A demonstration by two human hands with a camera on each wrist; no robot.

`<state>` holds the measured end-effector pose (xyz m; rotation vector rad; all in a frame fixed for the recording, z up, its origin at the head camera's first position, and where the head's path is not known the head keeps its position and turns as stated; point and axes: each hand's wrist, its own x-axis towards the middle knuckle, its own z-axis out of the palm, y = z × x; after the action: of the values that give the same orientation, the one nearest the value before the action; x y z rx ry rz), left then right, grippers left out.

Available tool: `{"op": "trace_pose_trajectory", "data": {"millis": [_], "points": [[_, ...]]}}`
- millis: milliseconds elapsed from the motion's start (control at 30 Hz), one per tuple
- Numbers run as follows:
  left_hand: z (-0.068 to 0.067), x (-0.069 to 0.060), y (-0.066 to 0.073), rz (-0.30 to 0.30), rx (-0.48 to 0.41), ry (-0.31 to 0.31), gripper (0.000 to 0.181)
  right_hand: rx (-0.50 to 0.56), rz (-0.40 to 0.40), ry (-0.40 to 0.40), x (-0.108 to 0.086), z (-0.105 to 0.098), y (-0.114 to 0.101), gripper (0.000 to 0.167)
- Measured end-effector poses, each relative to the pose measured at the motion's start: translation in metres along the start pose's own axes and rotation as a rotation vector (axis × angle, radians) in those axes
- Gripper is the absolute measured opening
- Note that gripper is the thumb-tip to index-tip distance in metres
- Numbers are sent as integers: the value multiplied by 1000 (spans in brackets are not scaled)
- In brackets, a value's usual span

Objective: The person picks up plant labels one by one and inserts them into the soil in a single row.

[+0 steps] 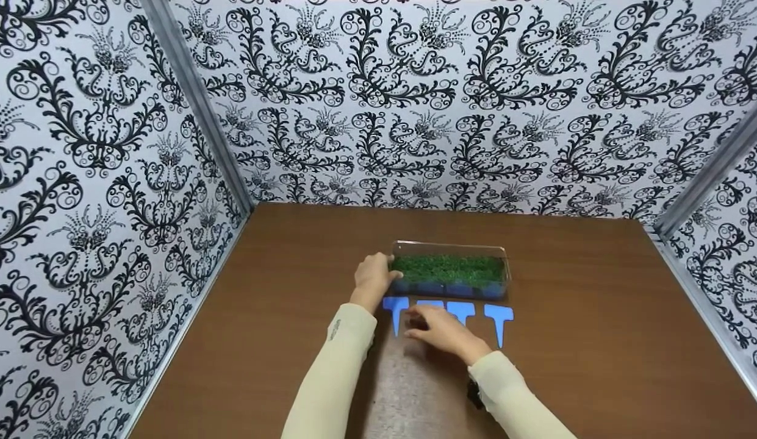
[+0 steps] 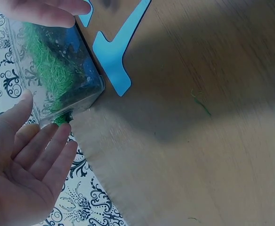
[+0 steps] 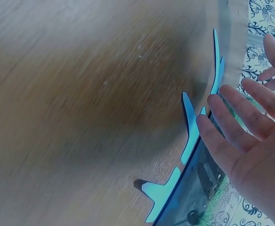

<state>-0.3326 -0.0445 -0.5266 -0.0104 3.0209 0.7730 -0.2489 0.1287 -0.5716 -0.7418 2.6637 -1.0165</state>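
Clock: read from the tray's middle in the head view, with 12 pointing away from you.
Left grip: your left grip (image 1: 372, 279) is at 9 o'clock, fingers and thumb apart, touching the tray's end.
Right grip: your right grip (image 1: 442, 332) is at 6 o'clock, palm turned inward, fingers apart and loosely bent, near the tags; you cannot tell whether any fingertip touches one.
Tags: four blue T-shaped pieces lie in a row just beside the tray's near side, crossbars toward 12, stems toward 6.
Tag order: the first tag (image 1: 396, 308) is at 7 o'clock; the second tag (image 1: 430, 303) and third tag (image 1: 462, 310) sit near 6, partly hidden by your right grip; the fourth tag (image 1: 499, 320) is at 5.
Tray: the transparent tray (image 1: 451, 244) stands upright, holding green grass (image 1: 451, 267), with blue patches showing through its near wall.
Strand: a thin green strand (image 2: 202, 104) lies on the table in the left wrist view.
Table: the brown wooden table (image 1: 598, 305) spreads beneath everything.
Walls: black-and-white patterned walls (image 1: 427, 91) rise at 12, 9 and 3.
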Motion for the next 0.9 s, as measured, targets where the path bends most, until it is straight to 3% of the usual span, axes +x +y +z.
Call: {"op": "trace_pose_trajectory", "data": {"millis": [433, 900], "points": [[-1, -1, 0, 13, 7, -8, 47, 23, -18, 5, 4, 4, -5, 49], [-1, -1, 0, 12, 17, -1, 49, 14, 14, 21, 7, 12, -12, 43]]}}
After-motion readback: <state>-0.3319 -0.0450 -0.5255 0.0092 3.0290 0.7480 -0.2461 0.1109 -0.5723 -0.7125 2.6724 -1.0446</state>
